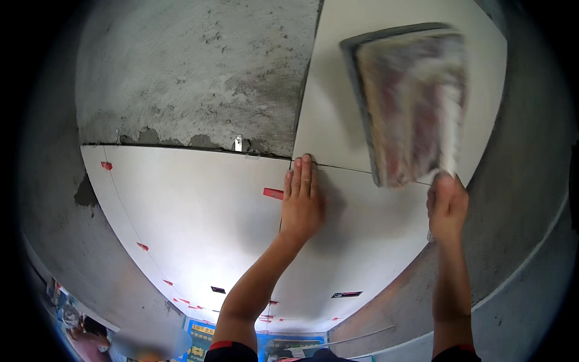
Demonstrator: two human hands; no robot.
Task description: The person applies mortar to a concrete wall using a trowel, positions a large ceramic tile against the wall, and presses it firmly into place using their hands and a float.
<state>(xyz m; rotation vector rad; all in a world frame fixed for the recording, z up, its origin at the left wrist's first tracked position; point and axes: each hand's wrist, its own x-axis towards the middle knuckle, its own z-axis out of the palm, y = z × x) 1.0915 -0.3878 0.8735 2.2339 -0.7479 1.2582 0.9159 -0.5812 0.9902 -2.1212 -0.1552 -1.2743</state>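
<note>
My left hand (pixel 303 208) lies flat, fingers together and stretched out, its fingertips at the corner where large white tiles meet. Under the palm is a lower tile (pixel 368 241); above it stands the upper right tile (pixel 330 114). My right hand (pixel 447 205) is closed round the pale handle of a large rectangular flat paddle (pixel 404 108) with a grey rim. Motion blurs the paddle, and I cannot tell whether it touches the upper tile behind it. Beside my left fingers, a red wedge (pixel 273 193) sits at the joint.
Bare, rough grey mortar (pixel 193 66) fills the upper left. A small metal clip (pixel 238 143) sits on the left tile's (pixel 181 205) upper edge. Red wedges (pixel 142 247) line a joint farther down. Two cut-outs (pixel 347 295) show low in the tiles. Another person (pixel 87 344) is at the lower left.
</note>
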